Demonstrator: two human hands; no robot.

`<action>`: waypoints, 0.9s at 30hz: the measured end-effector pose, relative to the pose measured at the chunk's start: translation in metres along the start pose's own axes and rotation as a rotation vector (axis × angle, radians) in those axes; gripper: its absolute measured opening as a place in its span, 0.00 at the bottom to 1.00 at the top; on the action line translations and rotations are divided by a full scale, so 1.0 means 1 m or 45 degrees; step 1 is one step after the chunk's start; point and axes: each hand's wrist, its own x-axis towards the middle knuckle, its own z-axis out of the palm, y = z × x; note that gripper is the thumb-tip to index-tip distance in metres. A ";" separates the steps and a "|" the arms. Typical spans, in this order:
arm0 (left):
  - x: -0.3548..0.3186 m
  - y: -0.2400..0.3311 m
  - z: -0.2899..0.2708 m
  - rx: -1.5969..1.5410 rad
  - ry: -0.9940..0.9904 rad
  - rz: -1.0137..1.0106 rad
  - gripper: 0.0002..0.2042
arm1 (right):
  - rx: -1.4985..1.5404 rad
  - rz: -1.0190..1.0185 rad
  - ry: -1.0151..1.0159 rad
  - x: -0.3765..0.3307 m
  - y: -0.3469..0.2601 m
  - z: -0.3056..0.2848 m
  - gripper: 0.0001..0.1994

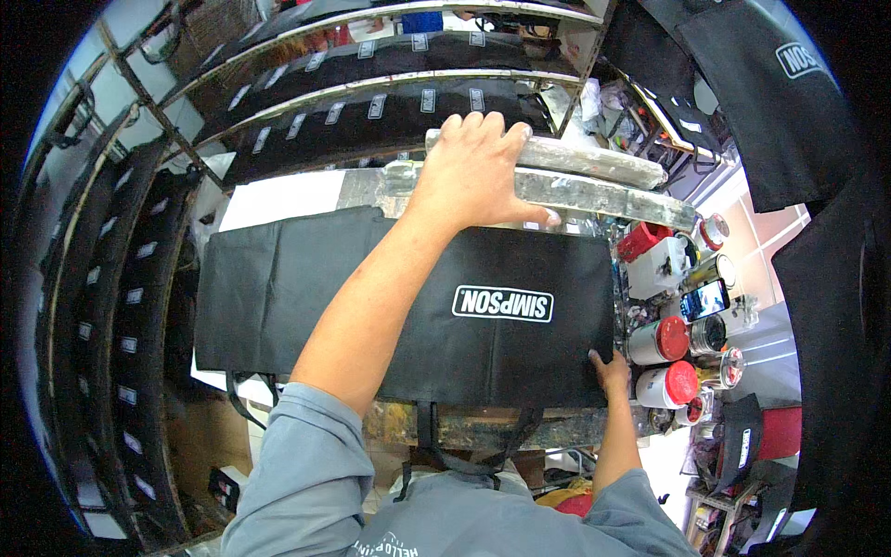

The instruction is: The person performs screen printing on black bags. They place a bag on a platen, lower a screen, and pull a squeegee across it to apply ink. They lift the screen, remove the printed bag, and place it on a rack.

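A black fabric bag (408,316) lies flat across the table in front of me, a white-outlined printed label on its right half. Its handle straps hang over the near edge. My left hand (478,167) reaches across the bag, its fingers closed over a worn, paint-stained bar (594,162) at the far side and its thumb stretched to the right. At the bag's right edge is my right hand (613,373), with the thumb on the fabric and the other fingers closed at the edge, partly hidden.
Racks of black printed fabric pieces stand at the far side (371,107) and left (130,306). Red-lidded jars (680,381), cans and a phone (703,301) crowd the right side. Black bags (742,111) hang at the far right. A white sheet (278,200) lies behind the bag.
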 end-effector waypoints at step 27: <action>-0.010 -0.013 0.018 -0.018 0.110 0.093 0.53 | 0.793 0.170 0.483 -0.407 0.244 -0.355 0.25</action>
